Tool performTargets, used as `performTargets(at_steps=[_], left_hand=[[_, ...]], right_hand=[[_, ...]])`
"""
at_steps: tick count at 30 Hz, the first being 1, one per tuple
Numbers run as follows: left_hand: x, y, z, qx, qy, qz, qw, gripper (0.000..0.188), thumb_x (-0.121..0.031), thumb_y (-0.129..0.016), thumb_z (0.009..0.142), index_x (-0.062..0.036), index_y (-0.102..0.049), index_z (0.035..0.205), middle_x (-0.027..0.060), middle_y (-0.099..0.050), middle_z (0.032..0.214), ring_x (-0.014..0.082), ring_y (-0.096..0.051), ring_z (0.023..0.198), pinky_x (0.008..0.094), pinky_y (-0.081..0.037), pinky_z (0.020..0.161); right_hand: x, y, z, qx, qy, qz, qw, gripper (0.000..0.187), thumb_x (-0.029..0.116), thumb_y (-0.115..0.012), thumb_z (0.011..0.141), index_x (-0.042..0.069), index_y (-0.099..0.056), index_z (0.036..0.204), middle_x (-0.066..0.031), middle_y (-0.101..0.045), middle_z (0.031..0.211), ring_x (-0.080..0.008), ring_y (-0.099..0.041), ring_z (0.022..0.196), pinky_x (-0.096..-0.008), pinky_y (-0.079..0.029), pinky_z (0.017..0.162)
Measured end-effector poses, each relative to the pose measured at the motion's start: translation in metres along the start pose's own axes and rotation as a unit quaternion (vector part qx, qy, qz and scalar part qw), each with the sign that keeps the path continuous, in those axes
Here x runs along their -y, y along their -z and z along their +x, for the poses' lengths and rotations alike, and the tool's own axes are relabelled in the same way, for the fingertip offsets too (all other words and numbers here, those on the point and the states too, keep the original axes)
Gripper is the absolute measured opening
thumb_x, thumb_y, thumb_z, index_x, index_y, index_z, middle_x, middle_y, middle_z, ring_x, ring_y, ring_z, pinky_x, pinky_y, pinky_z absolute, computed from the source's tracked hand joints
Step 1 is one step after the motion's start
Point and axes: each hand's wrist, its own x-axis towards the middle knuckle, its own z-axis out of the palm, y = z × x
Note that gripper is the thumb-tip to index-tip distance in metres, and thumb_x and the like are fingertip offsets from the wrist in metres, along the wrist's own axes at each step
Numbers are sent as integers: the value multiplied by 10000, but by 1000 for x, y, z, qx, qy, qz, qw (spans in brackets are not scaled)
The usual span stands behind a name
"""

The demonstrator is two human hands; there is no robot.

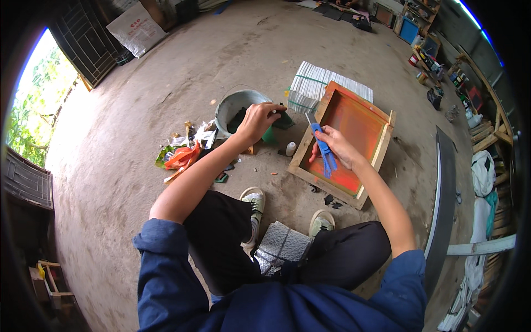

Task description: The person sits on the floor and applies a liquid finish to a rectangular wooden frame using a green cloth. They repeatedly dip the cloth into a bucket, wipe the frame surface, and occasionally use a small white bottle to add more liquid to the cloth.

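My right hand (337,146) is closed around a blue utility knife (322,145), its blade out and pointing up and away from me. The knife is above a wooden frame (378,176) with an orange-red stained panel inside. My left hand (258,120) is raised in front of the grey bucket (224,108), thumb and fingers pinched together. Right beneath its fingertips shows a dark green piece (284,120); I cannot make out whether they grip it. Dark scraps lie in the bucket, partly hidden by this hand. A small white bottle (291,148) stands between bucket and frame.
Behind the frame sits a strapped stack of white sheets (332,79). Crumpled wrappers (185,156) litter the floor left of the bucket. Between my shoes lies a grey patterned bundle (281,248). A long dark panel (441,193) runs along the right; shelves with containers stand beyond.
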Motion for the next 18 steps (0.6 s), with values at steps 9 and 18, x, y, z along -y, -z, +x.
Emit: performTargets(at_steps=[9, 18], left_hand=[[2, 10, -2, 33, 67, -31, 997, 394, -41, -658, 748, -106, -638, 1136, 116, -659, 905, 170, -605, 717, 301, -484, 690], [-19, 6, -3, 83, 94, -68, 990, 426, -4, -647, 741, -67, -600, 1160, 148, -623, 1085, 240, -612, 703, 341, -496, 703]], right_hand=[[-6, -34, 8, -167, 326, -573, 734, 140, 183, -550, 892, 43, -543, 884, -130, -617, 600, -258, -626, 539, -349, -490, 528], [1, -41, 5, -215, 384, -708, 552, 116, 166, -565, 876, 51, -555, 885, -119, -623, 621, -258, -624, 562, -398, -463, 845]])
